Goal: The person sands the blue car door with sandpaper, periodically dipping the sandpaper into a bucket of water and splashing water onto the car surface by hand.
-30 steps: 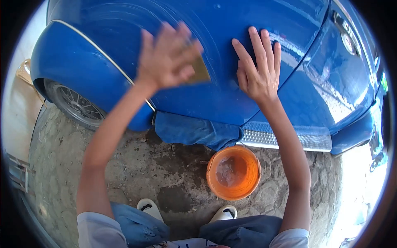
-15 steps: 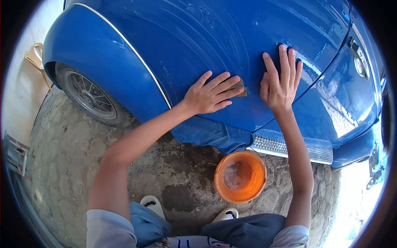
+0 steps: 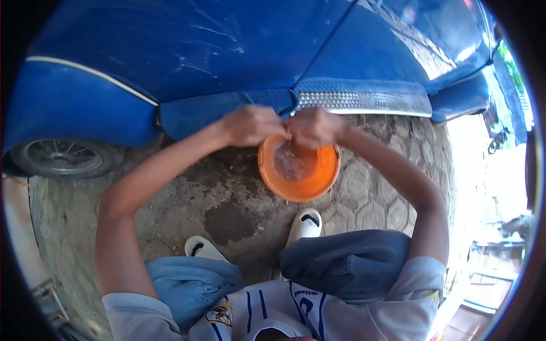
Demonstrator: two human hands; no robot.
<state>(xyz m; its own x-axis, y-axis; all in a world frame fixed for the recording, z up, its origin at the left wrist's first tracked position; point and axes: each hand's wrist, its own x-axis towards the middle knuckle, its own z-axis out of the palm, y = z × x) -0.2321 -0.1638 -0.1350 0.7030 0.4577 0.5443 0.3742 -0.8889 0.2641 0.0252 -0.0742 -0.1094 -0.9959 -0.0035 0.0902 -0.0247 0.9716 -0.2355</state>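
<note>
An orange bucket (image 3: 298, 192) with some cloudy liquid in the bottom stands on the ground beside the blue car (image 3: 227, 62). My left hand (image 3: 253, 125) is over its far left rim, fingers curled in and smeared by motion. Close against it, my right hand (image 3: 315, 128) is closed too, above the far side of the bucket. The fingertips of both hands meet, and whatever they hold between them is too blurred to make out. Pale scuffs and scratches mark the blue panel above the hands.
A ridged metal step (image 3: 364, 96) runs along the car's lower edge behind the bucket. The wheel (image 3: 62, 156) is at left under the fender (image 3: 74, 108). Below are damp paving (image 3: 230, 221) and my white shoes (image 3: 304, 224).
Both hands have left the blue panel, where the left lay on a small brownish sheet, and come down together over the bucket. The view has tilted downward; the sheet no longer shows on the panel.
</note>
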